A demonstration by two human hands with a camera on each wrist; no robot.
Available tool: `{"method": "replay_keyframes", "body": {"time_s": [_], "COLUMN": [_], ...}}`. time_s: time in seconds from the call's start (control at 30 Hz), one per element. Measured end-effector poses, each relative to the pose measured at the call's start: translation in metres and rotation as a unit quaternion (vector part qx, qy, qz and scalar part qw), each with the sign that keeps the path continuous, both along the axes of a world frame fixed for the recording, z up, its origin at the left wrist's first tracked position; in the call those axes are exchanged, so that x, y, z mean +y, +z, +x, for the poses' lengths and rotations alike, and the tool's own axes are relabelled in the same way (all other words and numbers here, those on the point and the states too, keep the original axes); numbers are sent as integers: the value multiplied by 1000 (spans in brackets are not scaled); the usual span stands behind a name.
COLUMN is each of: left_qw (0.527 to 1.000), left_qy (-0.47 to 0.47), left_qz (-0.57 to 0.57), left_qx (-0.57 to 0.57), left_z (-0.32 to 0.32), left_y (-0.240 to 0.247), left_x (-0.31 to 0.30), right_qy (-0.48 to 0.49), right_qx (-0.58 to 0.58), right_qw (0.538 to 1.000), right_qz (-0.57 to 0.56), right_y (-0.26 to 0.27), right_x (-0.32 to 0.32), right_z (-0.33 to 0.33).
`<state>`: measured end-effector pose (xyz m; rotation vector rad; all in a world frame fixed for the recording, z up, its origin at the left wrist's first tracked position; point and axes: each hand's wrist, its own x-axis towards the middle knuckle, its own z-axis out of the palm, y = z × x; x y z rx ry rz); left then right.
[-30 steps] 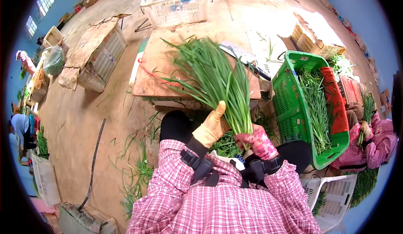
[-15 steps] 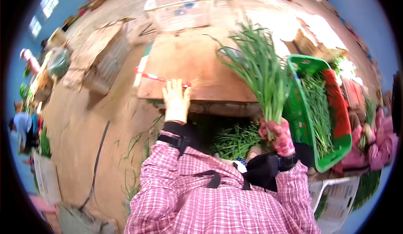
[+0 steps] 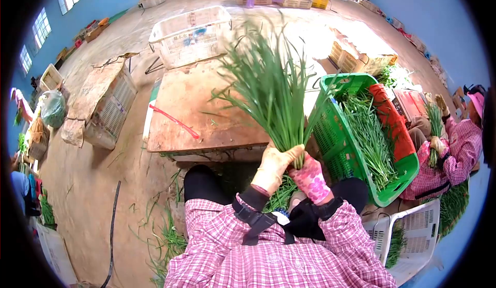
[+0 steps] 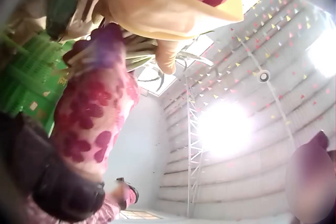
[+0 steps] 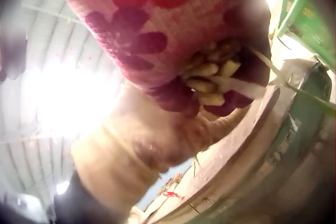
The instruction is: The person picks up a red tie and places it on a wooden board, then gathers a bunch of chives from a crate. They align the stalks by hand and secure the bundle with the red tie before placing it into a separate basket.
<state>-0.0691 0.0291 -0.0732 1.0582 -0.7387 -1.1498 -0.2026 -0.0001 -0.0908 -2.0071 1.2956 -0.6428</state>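
Observation:
A bunch of long green stalks (image 3: 279,97) stands upright between both hands, its leaves fanning out above the board. The left hand (image 3: 275,165), in a pale yellow glove, curls its fingers and thumb round the stalks. Just below, the right hand (image 3: 311,178), in a pink flowered glove, grips the lower ends. Cut stalk ends (image 5: 210,82) poke out of the right hand (image 5: 173,35) in the right wrist view. A red strip (image 3: 175,121) lies on the wooden board (image 3: 206,128).
A green crate (image 3: 343,156) with more stalks and a red cloth (image 3: 395,128) is at the right. Behind the board stands a white crate (image 3: 191,42). Loose greens (image 3: 173,239) lie on the floor. Another person (image 3: 460,143) sits at the far right.
The left hand has left the red strip on the board and now grips the stalks. The right hand has brought the bunch inward, and the head view has shifted.

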Motion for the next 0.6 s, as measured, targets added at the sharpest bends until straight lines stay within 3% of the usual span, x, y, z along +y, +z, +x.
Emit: {"method": "replay_keyframes", "body": {"time_s": [0.03, 0.07, 0.13, 0.37, 0.47, 0.5, 0.53, 0.57, 0.6], "left_qw": [996, 999, 994, 992, 991, 985, 981, 968, 946], "left_qy": [46, 37, 60, 107, 98, 81, 80, 92, 104], "left_qz": [-27, -17, -5, -59, -93, -147, -168, -188, -210], "left_qx": [66, 30, 94, -7, -3, -45, -53, -138, -223], "left_z": [-2, 6, 7, 18, 26, 34, 42, 48, 54], "left_y": [-7, -17, -4, 1, 15, 19, 21, 27, 33], "left_x": [-6, -11, -9, -11, -10, -14, -19, -22, -28], "right_qy": [6, 11, 22, 48, 148, 209, 184, 221, 235], "right_qx": [-8, -15, -15, -69, -35, -188, -147, -226, -274], "right_qw": [1000, 1000, 1000, 996, 987, 956, 956, 921, 914], "right_qz": [3, 7, -5, 4, -51, 80, 172, 229, 186], "right_y": [-1, 0, -1, -19, -5, 5, 58, 87, 94], "right_x": [5, 9, 9, -3, -21, -37, -40, -47, -59], "right_z": [1, 2, 6, 24, 20, 17, 16, 16, 25]}}
